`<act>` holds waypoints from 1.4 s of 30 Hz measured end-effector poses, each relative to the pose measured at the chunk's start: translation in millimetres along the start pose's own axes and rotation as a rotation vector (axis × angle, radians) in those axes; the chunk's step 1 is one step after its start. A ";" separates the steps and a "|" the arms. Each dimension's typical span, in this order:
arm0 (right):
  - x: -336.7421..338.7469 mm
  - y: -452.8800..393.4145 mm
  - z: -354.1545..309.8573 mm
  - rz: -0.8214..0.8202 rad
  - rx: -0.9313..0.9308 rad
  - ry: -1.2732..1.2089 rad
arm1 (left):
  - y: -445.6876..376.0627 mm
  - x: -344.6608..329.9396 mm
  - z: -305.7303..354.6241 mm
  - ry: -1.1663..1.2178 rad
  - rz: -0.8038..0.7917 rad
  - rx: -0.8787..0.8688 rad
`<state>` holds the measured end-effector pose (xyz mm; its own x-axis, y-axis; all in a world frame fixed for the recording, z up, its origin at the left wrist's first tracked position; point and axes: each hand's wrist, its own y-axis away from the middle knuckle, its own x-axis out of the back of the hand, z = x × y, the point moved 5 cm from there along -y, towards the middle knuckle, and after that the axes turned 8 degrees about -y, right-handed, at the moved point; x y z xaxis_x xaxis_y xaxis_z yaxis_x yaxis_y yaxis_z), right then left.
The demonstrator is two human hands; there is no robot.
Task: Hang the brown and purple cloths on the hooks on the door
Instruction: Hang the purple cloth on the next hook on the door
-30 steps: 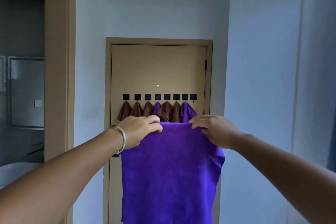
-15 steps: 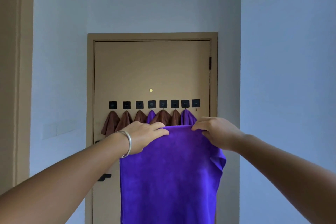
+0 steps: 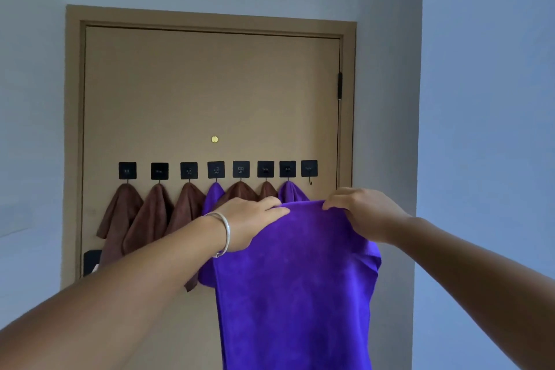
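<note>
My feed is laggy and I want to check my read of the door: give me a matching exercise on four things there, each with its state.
Things
1. rightmost black square hook
2. leftmost black square hook
3. fourth black square hook from the left
4. large purple cloth

States
A. bears a hanging brown cloth
B. held at its top edge by both hands
C. bare
D. bears a hanging purple cloth

Pairs: 1-C, 2-A, 3-D, 4-B
</note>
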<state>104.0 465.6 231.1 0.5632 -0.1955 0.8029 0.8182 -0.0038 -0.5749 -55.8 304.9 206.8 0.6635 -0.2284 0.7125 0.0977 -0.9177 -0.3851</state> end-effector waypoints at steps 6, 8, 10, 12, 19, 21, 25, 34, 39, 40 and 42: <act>-39.4 -56.1 65.4 -0.004 -0.129 0.076 | -96.5 -63.2 -26.2 0.184 0.033 -0.055; -50.9 -74.5 84.7 -0.018 -0.176 0.095 | -129.0 -82.7 -34.6 0.207 0.036 -0.069; -61.9 -89.0 101.2 -0.025 -0.220 0.109 | -154.7 -98.4 -39.5 0.223 0.030 -0.071; -74.7 -102.6 116.9 -0.016 -0.254 0.129 | -176.2 -112.5 -43.9 0.241 0.030 -0.064; -117.2 -144.6 162.7 0.077 -0.330 0.203 | -233.7 -138.5 -61.5 0.238 0.077 0.014; -126.4 -157.7 174.0 0.089 -0.335 0.232 | -249.3 -147.8 -67.0 0.258 0.068 0.041; -141.4 -182.8 197.0 0.117 -0.313 0.269 | -279.1 -166.4 -78.2 0.304 0.035 0.086; -184.3 -224.7 251.5 0.097 -0.258 0.233 | -330.9 -196.3 -84.8 0.275 -0.079 0.138; -216.4 -236.1 273.8 0.099 -0.243 0.127 | -348.1 -211.5 -75.8 0.196 -0.135 0.175; -223.2 -236.9 276.4 0.097 -0.246 0.103 | -350.7 -215.4 -72.6 0.174 -0.141 0.182; -233.8 -236.0 280.8 0.119 -0.242 0.090 | -355.4 -221.1 -66.5 0.148 -0.154 0.191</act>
<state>-188.4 787.5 223.4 0.6319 -0.2951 0.7167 0.6896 -0.2080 -0.6936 -286.5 659.9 225.2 0.5158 -0.1494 0.8436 0.3360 -0.8705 -0.3596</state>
